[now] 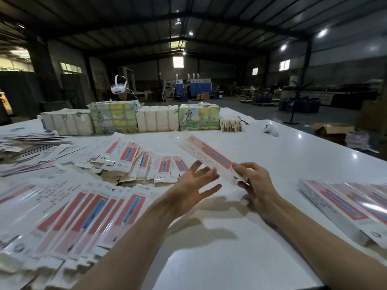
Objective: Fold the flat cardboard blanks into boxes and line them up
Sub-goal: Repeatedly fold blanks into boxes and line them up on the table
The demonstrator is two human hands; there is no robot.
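Note:
My right hand (254, 181) grips the near end of a long white, red and blue cardboard box (206, 156), holding it above the white table (272, 164) so that it points away to the left. Just left of the box's near part is my left hand (196, 182), fingers spread and straight, holding nothing. Flat blanks (83, 216) of the same print lie fanned out at the lower left, with more in a loose pile (134, 162) behind them. Folded boxes (343, 208) lie side by side at the right edge.
Wrapped bundles of stock (129, 118) stand in a row across the far side of the table, and a person wearing a white headset (119, 86) is behind them. A small white object (271, 130) lies far right. An open carton (333, 130) sits on the floor beyond.

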